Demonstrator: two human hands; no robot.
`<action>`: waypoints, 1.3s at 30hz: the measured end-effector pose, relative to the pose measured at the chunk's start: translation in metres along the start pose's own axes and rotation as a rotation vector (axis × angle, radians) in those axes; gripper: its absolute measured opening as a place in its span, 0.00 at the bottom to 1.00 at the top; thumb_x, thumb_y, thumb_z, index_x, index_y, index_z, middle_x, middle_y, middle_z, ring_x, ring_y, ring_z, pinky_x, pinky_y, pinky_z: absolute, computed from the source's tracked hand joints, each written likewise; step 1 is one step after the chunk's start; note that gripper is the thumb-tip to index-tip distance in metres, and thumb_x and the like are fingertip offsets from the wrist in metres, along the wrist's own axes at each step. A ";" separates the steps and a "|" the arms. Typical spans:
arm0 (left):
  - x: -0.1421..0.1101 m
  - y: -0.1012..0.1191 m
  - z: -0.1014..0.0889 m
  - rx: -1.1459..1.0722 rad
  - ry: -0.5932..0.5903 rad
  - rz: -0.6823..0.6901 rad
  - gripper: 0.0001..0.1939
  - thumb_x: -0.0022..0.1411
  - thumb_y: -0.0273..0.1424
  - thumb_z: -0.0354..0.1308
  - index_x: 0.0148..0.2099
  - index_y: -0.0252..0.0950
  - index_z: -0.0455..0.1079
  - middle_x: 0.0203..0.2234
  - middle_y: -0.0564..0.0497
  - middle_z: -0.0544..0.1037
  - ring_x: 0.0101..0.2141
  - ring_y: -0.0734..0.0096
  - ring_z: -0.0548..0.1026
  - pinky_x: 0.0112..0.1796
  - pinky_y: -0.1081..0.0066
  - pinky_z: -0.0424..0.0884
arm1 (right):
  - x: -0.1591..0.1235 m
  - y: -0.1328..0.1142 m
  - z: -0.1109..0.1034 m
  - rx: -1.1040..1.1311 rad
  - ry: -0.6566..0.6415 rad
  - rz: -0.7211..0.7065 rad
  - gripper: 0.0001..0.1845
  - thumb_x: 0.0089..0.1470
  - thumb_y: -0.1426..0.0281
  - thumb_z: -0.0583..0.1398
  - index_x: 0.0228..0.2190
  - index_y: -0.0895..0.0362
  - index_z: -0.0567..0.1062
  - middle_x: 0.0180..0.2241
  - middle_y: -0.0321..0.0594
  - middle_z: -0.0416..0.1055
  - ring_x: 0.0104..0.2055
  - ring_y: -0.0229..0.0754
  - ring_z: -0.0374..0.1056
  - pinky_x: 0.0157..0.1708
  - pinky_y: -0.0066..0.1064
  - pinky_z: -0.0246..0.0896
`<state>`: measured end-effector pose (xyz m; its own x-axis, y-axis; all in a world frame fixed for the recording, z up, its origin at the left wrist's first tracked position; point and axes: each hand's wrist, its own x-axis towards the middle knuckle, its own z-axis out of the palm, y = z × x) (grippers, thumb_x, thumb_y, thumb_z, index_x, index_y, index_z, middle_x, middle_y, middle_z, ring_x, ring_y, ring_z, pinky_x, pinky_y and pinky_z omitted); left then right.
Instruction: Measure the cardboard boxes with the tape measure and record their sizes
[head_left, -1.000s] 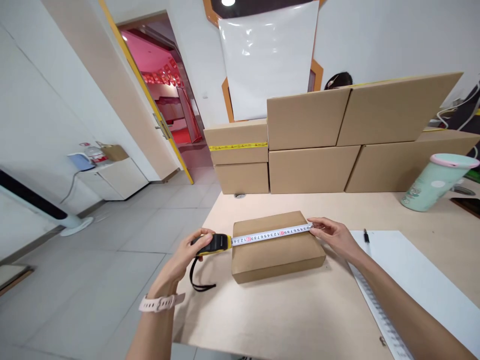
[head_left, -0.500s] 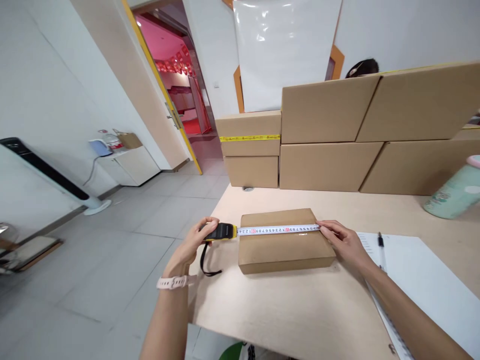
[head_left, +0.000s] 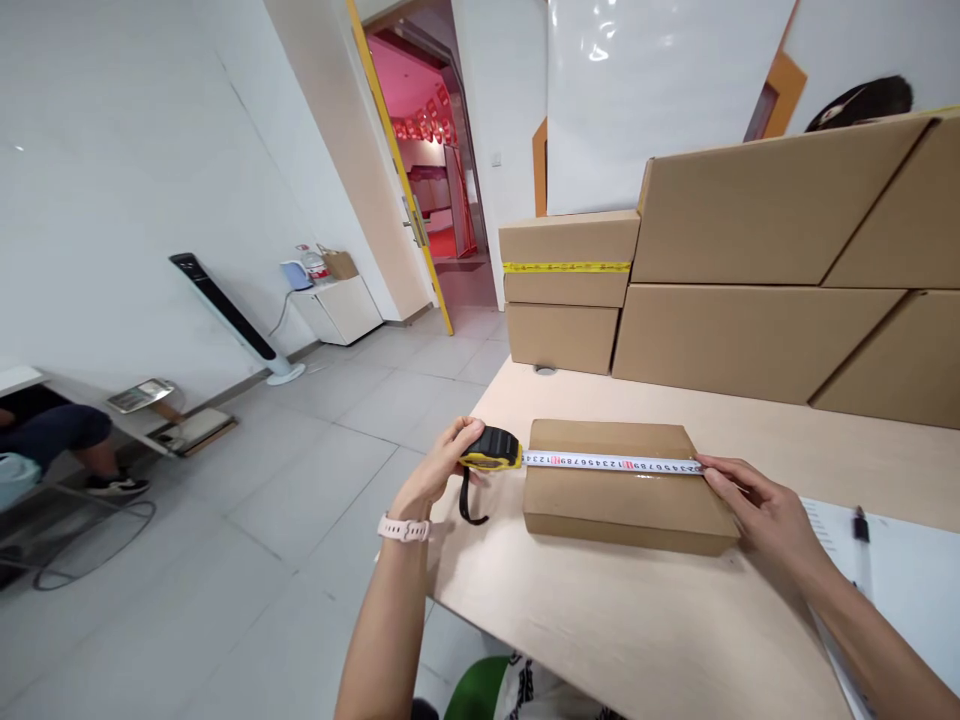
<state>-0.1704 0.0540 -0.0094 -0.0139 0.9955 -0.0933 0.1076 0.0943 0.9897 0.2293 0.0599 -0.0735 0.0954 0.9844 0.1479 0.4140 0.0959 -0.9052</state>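
A flat brown cardboard box [head_left: 622, 510] lies on the table in front of me. My left hand [head_left: 435, 475] is closed round a black and yellow tape measure [head_left: 491, 448], just off the box's left side, its black wrist strap [head_left: 466, 500] hanging down. From the case the white blade [head_left: 600, 464] runs straight across the box top, with black and red numbers showing. At the right edge of the box, my right hand [head_left: 765, 515] pinches the blade's end between thumb and fingers. The end hook itself is hidden by the fingertips.
Stacked cardboard boxes [head_left: 757, 335] stand along the table's far side. Paper sheets [head_left: 915, 580] and a black pen [head_left: 861, 530] lie to the right. The table's left edge drops to a tiled floor [head_left: 300, 500]. A seated person's leg [head_left: 67, 435] shows at far left.
My view has turned left, so box, hands and table sit further right. The tape case has tipped, showing more of its yellow side. Both hands keep their hold, and the blade still spans the box.
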 end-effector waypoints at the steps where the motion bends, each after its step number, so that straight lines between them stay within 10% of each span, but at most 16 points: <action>1: -0.002 0.000 0.000 -0.002 -0.002 -0.008 0.24 0.56 0.53 0.57 0.41 0.37 0.68 0.30 0.52 0.72 0.28 0.67 0.75 0.18 0.75 0.70 | 0.000 0.000 0.000 -0.001 -0.003 -0.004 0.20 0.51 0.49 0.60 0.38 0.48 0.80 0.48 0.40 0.74 0.42 0.48 0.69 0.35 0.33 0.66; 39: 0.011 -0.011 0.011 -0.120 0.128 -0.033 0.25 0.55 0.55 0.55 0.29 0.35 0.69 0.16 0.51 0.76 0.16 0.71 0.71 0.15 0.74 0.58 | 0.001 0.005 -0.001 0.066 -0.020 0.037 0.23 0.50 0.49 0.62 0.42 0.50 0.80 0.46 0.42 0.77 0.44 0.50 0.72 0.36 0.33 0.68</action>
<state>-0.1609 0.0645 -0.0221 -0.1426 0.9826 -0.1192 -0.0148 0.1183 0.9929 0.2324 0.0610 -0.0775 0.0912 0.9901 0.1066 0.3496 0.0684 -0.9344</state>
